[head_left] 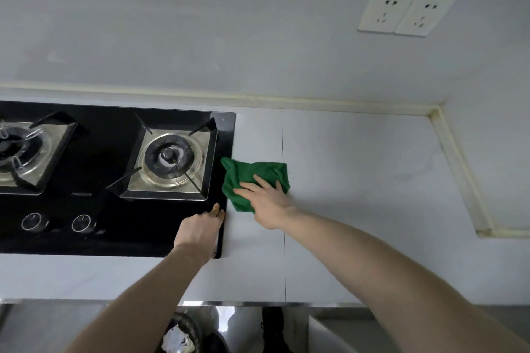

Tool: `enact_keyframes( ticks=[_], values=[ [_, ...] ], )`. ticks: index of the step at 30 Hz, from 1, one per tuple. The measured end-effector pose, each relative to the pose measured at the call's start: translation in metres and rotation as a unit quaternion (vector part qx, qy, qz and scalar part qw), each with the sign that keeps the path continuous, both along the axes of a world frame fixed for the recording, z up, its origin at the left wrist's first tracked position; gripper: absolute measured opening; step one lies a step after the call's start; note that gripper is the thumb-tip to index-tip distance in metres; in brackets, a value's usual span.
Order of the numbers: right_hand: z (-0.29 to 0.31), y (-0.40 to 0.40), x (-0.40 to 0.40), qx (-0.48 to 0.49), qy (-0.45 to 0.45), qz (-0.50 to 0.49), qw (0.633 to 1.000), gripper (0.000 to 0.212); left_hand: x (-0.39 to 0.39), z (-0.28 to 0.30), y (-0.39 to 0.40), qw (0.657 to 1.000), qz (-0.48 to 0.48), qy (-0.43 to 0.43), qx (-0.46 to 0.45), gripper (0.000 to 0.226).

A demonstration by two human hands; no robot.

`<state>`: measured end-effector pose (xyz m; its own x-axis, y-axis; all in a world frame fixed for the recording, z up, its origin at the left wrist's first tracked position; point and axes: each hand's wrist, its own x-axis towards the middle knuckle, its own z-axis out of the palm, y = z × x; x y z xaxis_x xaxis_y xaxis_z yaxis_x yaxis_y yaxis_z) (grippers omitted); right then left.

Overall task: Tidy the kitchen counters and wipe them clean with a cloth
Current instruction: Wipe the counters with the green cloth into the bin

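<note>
At the far left a black glass hob [114, 226] is set into the white desk [358, 180], with two burners and two dials; the left burner [17, 149] is cut by the picture's edge; the right burner [170, 159] is seen whole; no pots or loose things are seen on the shown stretch of desk, so tidying is judged done here. A small line of writing [81, 194] is printed on the glass near the right burner, too blurred to be read. The left hand [202, 231] is laid on the hob's right near corner, its grip curled over the glass edge. Just right of the hob the green cloth [252, 178] is pressed flat on the desk by the right hand [268, 199], fingers spread and straight, not clamped; wiping is judged under way, with the desk to the right seemingly left to do. Two sockets [407, 11] are fixed on the far wall, unlabelled.
</note>
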<state>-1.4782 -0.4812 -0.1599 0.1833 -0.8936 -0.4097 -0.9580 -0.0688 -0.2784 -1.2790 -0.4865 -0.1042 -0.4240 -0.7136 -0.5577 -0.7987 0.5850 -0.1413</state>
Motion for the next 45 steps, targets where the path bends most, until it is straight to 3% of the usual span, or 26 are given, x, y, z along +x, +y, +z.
enact_keyframes(
  ticks=[6,10,13,18,24,27,32,39,45],
  values=[
    [-0.007,0.053,-0.093,-0.006,0.044,-0.137,0.99,0.07,0.0,0.005,0.002,1.0,-0.005,-0.003,0.008,0.103],
    [-0.007,0.081,-0.162,0.018,0.056,-0.317,0.946,0.061,0.0,0.005,0.004,1.0,-0.01,-0.003,0.006,0.103],
    [-0.005,0.1,-0.177,0.047,0.07,-0.381,0.921,0.062,0.001,0.006,0.003,1.0,-0.014,-0.005,0.003,0.104],
    [0.001,0.108,-0.112,0.048,0.064,-0.386,0.919,0.066,-0.001,0.008,0.001,1.0,-0.017,-0.01,0.008,0.103],
    [0.011,0.13,0.001,0.03,0.03,-0.198,0.979,0.071,-0.002,0.011,0.003,0.999,-0.028,-0.016,0.003,0.103],
    [0.01,0.144,0.014,0.019,0.022,-0.149,0.988,0.07,-0.002,0.01,0.003,0.999,-0.03,-0.018,-0.003,0.103],
    [0.007,0.166,-0.041,0.017,0.05,-0.26,0.964,0.065,-0.002,0.008,0.004,0.999,-0.037,-0.017,-0.004,0.098],
    [0.009,0.198,-0.178,0.099,0.123,-0.431,0.888,0.074,-0.003,0.008,0.003,0.998,-0.053,-0.026,-0.008,0.097],
    [-0.008,0.164,-0.198,0.124,0.071,-0.484,0.863,0.073,-0.006,0.004,0.003,0.999,-0.039,-0.036,-0.004,0.098]
  ],
)
